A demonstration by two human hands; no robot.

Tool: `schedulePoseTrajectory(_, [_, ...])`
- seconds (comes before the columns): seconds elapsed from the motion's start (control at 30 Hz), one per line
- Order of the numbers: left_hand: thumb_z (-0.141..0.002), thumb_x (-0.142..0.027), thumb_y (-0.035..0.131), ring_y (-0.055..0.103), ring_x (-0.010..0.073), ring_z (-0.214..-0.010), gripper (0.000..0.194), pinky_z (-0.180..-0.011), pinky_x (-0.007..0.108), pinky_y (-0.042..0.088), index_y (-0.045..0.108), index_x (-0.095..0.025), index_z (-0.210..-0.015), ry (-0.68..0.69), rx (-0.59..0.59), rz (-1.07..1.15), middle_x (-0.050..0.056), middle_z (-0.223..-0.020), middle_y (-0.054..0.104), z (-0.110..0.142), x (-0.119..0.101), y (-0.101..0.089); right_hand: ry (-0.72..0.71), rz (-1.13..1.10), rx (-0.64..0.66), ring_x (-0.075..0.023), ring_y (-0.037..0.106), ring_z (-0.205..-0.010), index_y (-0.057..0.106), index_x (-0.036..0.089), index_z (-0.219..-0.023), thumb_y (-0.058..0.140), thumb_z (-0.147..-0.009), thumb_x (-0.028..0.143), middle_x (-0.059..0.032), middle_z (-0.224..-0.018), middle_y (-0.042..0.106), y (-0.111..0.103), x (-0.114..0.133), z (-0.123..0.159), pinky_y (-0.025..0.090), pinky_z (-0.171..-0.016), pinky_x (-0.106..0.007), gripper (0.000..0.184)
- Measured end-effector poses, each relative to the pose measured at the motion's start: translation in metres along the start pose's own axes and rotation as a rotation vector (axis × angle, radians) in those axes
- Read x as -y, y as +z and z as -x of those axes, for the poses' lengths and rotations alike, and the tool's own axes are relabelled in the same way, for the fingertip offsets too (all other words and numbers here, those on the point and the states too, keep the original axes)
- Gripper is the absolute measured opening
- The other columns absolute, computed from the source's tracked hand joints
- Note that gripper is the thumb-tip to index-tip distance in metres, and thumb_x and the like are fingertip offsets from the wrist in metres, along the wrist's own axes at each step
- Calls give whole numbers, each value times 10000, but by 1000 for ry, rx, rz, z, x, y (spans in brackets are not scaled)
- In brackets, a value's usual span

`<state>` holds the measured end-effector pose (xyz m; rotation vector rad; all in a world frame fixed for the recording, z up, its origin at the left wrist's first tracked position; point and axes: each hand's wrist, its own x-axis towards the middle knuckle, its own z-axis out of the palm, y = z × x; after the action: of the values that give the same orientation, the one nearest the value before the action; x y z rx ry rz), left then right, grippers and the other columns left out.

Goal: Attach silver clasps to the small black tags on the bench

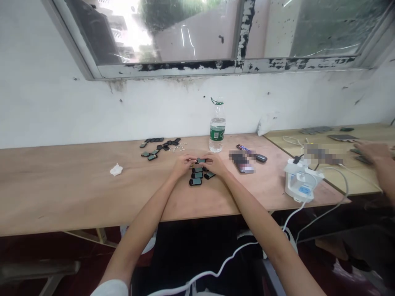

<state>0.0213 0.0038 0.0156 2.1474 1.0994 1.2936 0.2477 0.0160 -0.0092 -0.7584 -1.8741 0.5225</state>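
The only camera sits on my head, facing forward and down. It looks from close above my left hand (184, 164) and right hand (216, 163), onto the pale plywood table (61, 193) and the white wall (55, 111) past my hands.

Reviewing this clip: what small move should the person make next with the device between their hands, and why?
Probably the left hand and right hand should lay the small black teal-screened device beside the matching devices on the pale plywood table: it is held directly above that close group.
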Motion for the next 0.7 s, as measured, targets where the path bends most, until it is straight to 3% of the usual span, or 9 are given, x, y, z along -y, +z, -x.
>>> schedulePoseTrajectory(0.2, [-796, -544, 840, 740, 322, -1131, 388, -980, 467, 616, 840, -186, -945, -104, 26, 253, 151, -1246, 772, 1, 10, 4, -34, 19, -29, -258, 752, -1040, 851, 215, -1069, 814, -889, 303, -108, -1094, 789, 1, 1, 0, 620, -990, -419, 203])
schedulePoseTrajectory(0.4, [-632, -532, 951, 763, 349, -1093, 646, -942, 468, 635, 807, -152, -1134, -279, 62, 410, 156, -1148, 814, 0, 12, 6, 29, -5, -43, -243, 750, -1052, 853, 213, -1066, 823, -875, 282, -102, -1131, 788, 2, 8, 0, 622, -980, -386, 205])
schedulePoseTrajectory(0.7, [-492, -457, 1024, 754, 355, -1086, 682, -981, 494, 601, 838, -157, -1076, -449, 64, 477, 149, -1139, 820, 1, 7, 1, 47, -102, 16, -247, 755, -1079, 856, 227, -1069, 813, -870, 258, -97, -1162, 789, 3, 12, 2, 635, -997, -400, 206])
